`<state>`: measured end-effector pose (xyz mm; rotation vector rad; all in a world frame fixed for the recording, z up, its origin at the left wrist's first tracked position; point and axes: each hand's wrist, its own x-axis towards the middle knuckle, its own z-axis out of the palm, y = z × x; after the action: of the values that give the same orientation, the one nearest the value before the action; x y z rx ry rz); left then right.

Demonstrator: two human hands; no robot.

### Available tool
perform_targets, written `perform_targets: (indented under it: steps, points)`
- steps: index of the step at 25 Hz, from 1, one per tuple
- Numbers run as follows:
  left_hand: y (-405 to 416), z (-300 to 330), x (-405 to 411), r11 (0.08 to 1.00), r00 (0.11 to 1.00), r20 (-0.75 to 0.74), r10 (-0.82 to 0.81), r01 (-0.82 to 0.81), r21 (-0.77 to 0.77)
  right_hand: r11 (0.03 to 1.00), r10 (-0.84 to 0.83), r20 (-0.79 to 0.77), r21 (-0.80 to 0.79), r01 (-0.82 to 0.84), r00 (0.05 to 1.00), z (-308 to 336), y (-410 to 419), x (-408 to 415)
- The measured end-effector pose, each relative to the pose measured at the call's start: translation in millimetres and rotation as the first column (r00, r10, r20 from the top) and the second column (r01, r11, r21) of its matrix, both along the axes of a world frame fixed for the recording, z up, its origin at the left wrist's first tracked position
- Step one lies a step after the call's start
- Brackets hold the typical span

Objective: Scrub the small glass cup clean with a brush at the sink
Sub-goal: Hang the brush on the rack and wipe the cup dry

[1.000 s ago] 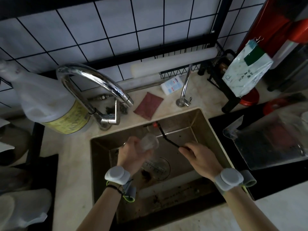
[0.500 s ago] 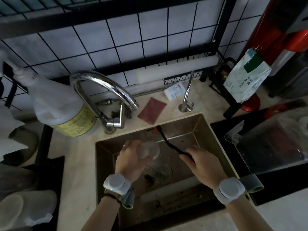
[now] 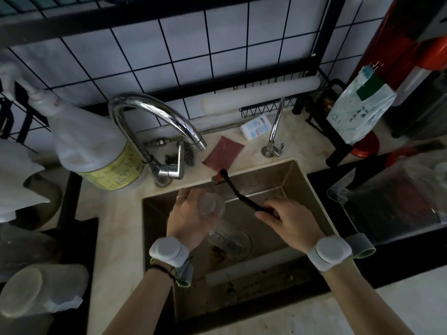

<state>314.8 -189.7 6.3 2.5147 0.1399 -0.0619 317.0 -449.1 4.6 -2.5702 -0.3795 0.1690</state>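
glass is what the next move turns on: the cup [image 3: 211,206] sits in my left hand [image 3: 191,220], just left of centre in the frame and above the sink [image 3: 312,189]. my fingers wrap it from the left, and one round end faces up toward the camera; through the blur i cannot tell whether that end is the mouth or the base. under it, lower in the basin, lies a clear measuring cup [image 3: 227,238] on its side.

moving right, the brush [image 3: 238,193] runs on a slant, its long axis going from the lower right up to the upper left. the head, with an orange bit on it, sits by the sink's back rim, beyond and a little right of the cup and clear of it. my right hand [image 3: 289,222] is closed on the handle's lower end, knuckles up, wrist bent toward centre.

so, as i judge it, the bristles must swing down and left to reach the cup, while the left hand tips it toward them. no water shows from the tap [image 3: 154,117].
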Motion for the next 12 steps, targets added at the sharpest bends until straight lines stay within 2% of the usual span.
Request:
perform_targets:
  steps: [6,12]
  points:
    - [-6,19,-1,0.998,0.999,0.035,-0.021,0.023,-0.059,0.989,0.066,-0.01,0.134,-0.064,0.998,20,-6,-5]
    - [-12,56,0,0.995,0.995,0.042,-0.091,0.092,-0.031,0.977,0.075,0.077,0.192,-0.089,0.994,50,-6,-6]
